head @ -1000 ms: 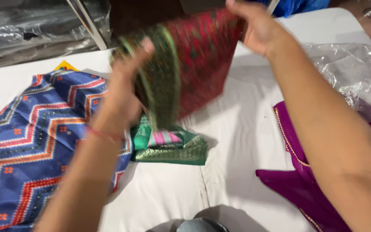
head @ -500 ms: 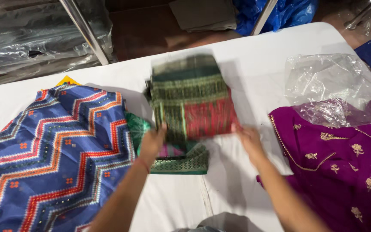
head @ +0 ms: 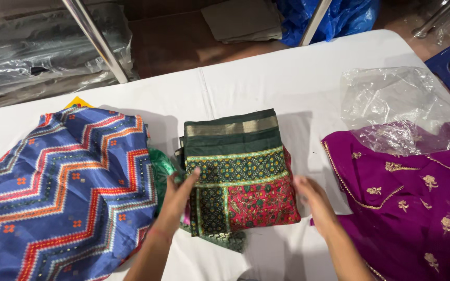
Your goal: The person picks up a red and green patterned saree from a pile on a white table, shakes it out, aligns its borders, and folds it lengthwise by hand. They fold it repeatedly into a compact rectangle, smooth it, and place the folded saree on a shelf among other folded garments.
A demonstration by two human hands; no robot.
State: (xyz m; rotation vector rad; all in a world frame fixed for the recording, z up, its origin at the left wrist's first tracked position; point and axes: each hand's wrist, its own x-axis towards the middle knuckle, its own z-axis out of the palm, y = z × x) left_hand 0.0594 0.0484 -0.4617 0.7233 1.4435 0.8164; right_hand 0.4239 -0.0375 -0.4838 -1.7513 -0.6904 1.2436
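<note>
left hand [head: 177, 200]: flat, fingers forward, open | right hand [head: 312, 200]: palm down, fingers loosely extended

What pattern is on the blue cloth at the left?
Orange, red and white zigzags on the blue cloth, head view.

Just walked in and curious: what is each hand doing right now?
Left hand: open, fingers resting on the left edge of the folded green and red cloth.
Right hand: open, at the cloth's right edge, gripping nothing.
</note>
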